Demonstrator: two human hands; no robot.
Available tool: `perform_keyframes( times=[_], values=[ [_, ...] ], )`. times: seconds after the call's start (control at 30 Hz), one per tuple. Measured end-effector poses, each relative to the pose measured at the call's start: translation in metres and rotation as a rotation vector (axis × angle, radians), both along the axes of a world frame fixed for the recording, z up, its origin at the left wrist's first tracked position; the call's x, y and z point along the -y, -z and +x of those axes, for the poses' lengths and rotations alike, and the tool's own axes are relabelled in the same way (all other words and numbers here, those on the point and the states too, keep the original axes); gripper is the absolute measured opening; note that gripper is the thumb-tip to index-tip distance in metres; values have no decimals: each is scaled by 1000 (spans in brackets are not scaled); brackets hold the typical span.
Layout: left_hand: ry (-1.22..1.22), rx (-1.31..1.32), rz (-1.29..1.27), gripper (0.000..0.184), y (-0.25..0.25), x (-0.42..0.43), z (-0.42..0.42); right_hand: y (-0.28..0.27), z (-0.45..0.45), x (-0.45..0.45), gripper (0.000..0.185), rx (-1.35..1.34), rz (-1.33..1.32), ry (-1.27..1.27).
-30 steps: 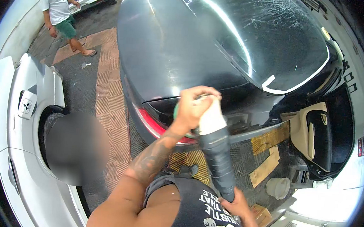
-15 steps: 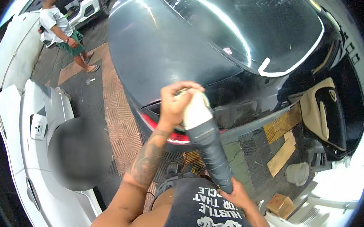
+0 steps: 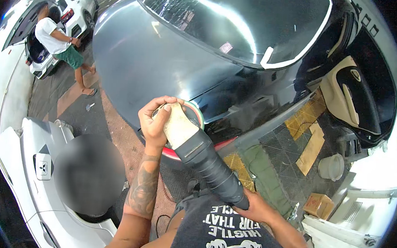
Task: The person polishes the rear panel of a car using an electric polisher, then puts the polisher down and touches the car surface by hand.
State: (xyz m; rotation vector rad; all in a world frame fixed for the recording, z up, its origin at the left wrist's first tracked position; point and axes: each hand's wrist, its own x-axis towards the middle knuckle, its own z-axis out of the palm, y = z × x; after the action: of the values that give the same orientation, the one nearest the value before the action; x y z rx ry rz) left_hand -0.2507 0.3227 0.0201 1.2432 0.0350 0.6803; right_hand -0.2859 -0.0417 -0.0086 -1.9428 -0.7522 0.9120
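Observation:
A car polisher (image 3: 214, 166) with a black body and pale head cover reaches across in front of my shirt. My left hand (image 3: 155, 121) is closed over its pale head. Lower right, my right hand (image 3: 258, 207) wraps the rear end of the body. Under the head, the edge of the round polishing pad (image 3: 194, 113) shows at the rear corner of a dark car (image 3: 175, 62). Whether the pad touches the paint, I cannot tell. The red tail light (image 3: 172, 154) is partly hidden behind the polisher.
An open car door (image 3: 356, 100) stands at right, with a cardboard piece (image 3: 311, 150), a white bucket (image 3: 331, 167) and a carton (image 3: 319, 205) nearby. A white car (image 3: 29, 172) is close on the left. Another person (image 3: 59, 40) stands farther back.
The polisher's head and my left hand have shifted left and slightly down across the view, which has also turned. More of the pad's edge shows. Both hands keep their hold.

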Motion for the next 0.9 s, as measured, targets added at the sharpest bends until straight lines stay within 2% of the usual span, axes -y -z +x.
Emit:
perform_keyframes(
  times=[0.27, 0.33, 0.4, 0.47, 0.57, 0.67, 0.7, 0.8, 0.9],
  values=[
    [65, -24, 88, 27, -4, 48, 80, -4, 34, 40, 54, -90, -24, 144],
    [71, -22, 202, 26, -17, 68, 106, -2, 44, 52, 53, -75, -14, 154],
    [115, -54, 202, 25, -24, 88, 130, -2, 52, 60, 50, -93, -91, 266],
    [179, -21, 168, 23, -16, 97, 148, -3, 52, 61, 49, -195, -11, 318],
    [182, -2, 145, 23, -13, 93, 144, 9, 49, 67, 49, -218, -122, 348],
    [146, -10, 122, 23, -12, 71, 119, 3, 41, 46, 48, -67, 42, 231],
    [128, -1, 156, 24, -12, 61, 109, 11, 36, 45, 49, -113, -26, 221],
    [68, -32, 135, 22, -13, 38, 77, -6, 24, 20, 52, -156, -27, 175],
    [52, -9, 53, 22, -8, 18, 49, 2, 16, 8, 55, -129, -1, 109]
  ],
)
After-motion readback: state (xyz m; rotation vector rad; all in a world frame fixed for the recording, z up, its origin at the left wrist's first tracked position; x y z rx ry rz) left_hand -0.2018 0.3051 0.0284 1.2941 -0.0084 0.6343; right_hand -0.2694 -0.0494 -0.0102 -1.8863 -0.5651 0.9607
